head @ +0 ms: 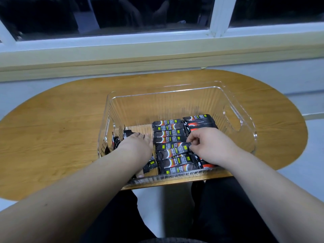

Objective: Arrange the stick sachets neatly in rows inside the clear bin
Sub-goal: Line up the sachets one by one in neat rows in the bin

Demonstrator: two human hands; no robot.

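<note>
1. Head view: clear bin (233, 102) set on oval wooden table (52, 123), below a window sill (122, 55).
2. Stick sachets (168, 132) lying flat on the bin floor in a stacked middle row, long axes running left-right; second row (199, 121) at the right, partly hidden under the right hand.
3. Loose sachets (128, 133) at the left end of the bin, unaligned, some tilted against the left wall.
4. Left hand (138, 142) reaching into the bin's left half, forearm crossing the near rim, palm down, fingers extended forward and fairly flat, resting on the loose sachets; grip on any of them cannot be told.
5. Right hand (210, 146) inside the bin at the right of the middle row, knuckles up, fingers curled narrow, thumb and fingertips (191, 143) pinched on the right end of one sachet in that row.
6. Both hands just beside the middle row, one at each end.
7. Bare bin floor (138, 128) visible ahead of the left hand.
</note>
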